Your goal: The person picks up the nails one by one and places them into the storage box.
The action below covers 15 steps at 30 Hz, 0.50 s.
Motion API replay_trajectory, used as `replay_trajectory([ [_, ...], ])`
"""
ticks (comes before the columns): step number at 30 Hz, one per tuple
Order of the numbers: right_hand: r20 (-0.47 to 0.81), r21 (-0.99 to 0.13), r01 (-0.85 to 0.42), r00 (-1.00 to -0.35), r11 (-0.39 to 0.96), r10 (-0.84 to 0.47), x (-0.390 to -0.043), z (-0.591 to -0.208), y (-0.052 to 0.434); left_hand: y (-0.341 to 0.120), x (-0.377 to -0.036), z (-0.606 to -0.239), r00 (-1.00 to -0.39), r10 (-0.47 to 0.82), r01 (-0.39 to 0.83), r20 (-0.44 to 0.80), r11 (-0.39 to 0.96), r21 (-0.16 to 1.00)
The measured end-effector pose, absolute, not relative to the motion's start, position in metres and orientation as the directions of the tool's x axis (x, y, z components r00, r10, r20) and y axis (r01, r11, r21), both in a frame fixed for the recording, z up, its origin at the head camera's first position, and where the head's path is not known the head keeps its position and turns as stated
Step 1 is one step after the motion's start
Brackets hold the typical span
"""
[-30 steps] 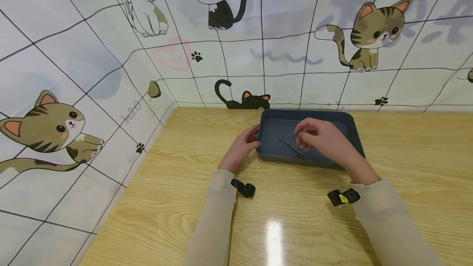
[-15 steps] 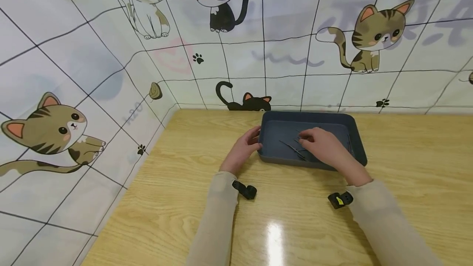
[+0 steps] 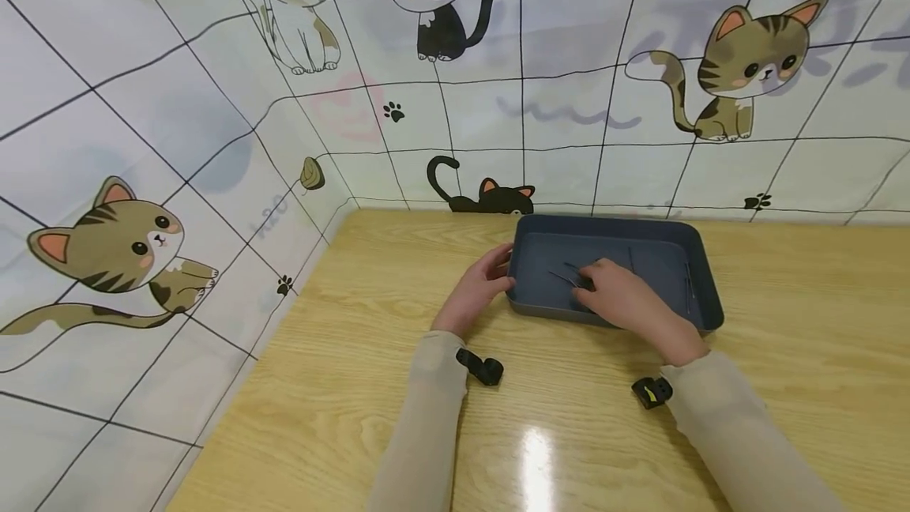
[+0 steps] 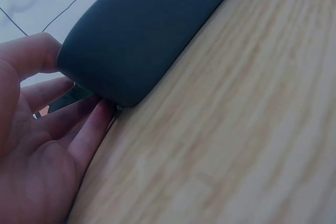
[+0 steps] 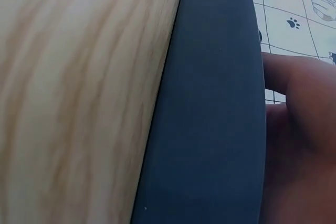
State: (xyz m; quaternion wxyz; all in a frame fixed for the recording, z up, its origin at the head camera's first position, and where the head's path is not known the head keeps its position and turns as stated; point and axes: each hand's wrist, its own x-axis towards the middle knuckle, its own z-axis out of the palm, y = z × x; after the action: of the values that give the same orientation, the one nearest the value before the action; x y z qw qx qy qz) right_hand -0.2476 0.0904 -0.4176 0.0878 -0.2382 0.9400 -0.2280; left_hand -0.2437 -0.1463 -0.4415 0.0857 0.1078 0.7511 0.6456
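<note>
A dark blue-grey tray [image 3: 547, 313] holds several thin dark metal sticks. My left hand [image 3: 475, 291] is at the tray's left end, thumb toward the near corner and fingers along the outer wall; in the left wrist view its fingertips touch the tray wall [image 4: 131, 40] from rim to base. My right hand [image 3: 626, 299] reaches over the near rim with bent fingers, thumb and index right at a few sticks [image 3: 563, 278]. The palm hides the right fingertips, and I cannot tell whether they pinch a stick. In the right wrist view the tray wall covers much of that hand [image 5: 310, 108].
Other thin sticks [image 3: 688, 289] lie near the tray's right wall, and one stick [image 3: 631, 259] lies toward its back. The wooden table [image 3: 341, 385] runs up to a wall covering [image 3: 569, 101] with cartoon cats, close behind the tray.
My right hand has come down from above the tray to the sticks near its middle. A stick toward the back now shows. The left hand stays at the tray's end; the view has shifted slightly.
</note>
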Motion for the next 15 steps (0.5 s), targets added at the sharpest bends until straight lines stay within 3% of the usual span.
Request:
replay_trajectory([
  [15, -0.102, -0.472, -0.420, -0.847, 0.775, -0.521, -0.250, -0.420, 0.093, -0.147, -0.256, -0.466, -0.970, 0.241, 0.073, 0.026, 0.188, 0.979],
])
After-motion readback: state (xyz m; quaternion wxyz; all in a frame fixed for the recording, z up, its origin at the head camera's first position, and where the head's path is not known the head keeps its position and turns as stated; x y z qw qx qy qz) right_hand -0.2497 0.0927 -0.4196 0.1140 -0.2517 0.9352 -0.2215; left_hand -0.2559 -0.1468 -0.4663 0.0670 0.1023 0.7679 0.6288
